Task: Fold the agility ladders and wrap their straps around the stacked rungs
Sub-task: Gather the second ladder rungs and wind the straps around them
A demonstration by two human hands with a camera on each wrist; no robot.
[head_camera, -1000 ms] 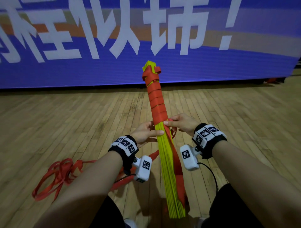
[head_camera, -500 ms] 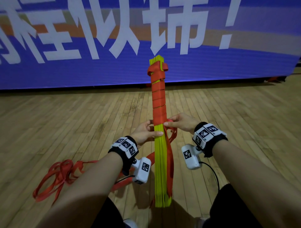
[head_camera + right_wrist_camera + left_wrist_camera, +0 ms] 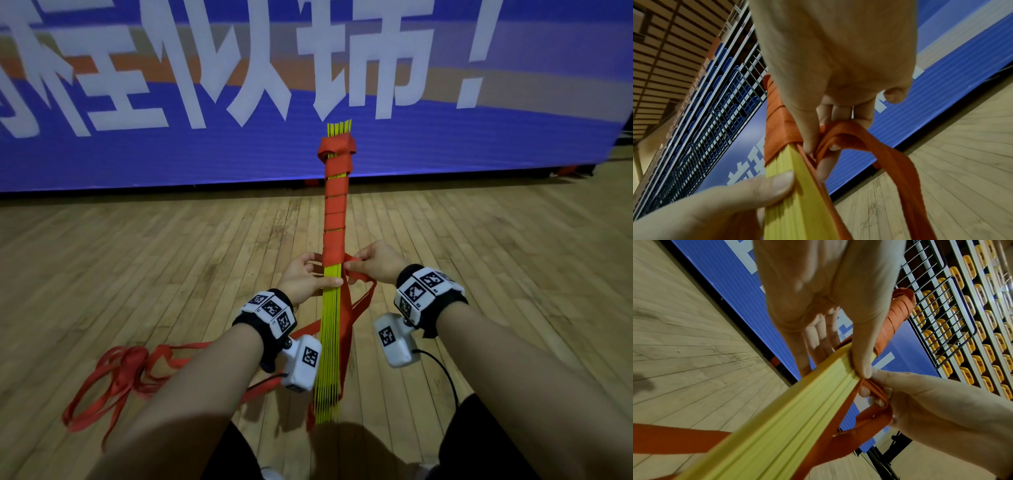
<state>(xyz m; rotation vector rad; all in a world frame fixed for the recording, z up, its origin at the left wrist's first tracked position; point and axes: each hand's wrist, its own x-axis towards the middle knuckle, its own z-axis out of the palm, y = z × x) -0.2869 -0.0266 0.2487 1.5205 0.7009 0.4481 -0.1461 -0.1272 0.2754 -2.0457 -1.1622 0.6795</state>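
Left hand (image 3: 305,279) grips the stacked yellow rungs (image 3: 330,342) mid-length, thumb across the front. Right hand (image 3: 375,262) pinches the orange strap (image 3: 359,301) just beside the stack, at the last wrap. Stack upright above the wooden floor (image 3: 137,274); loose strap trails on the floor to the left.

The stack of yellow rungs (image 3: 331,342) stands almost straight up, its edges facing us. A red strap (image 3: 335,205) is wound tight around its top half. The rest of the strap hangs loose and lies in loops on the wooden floor
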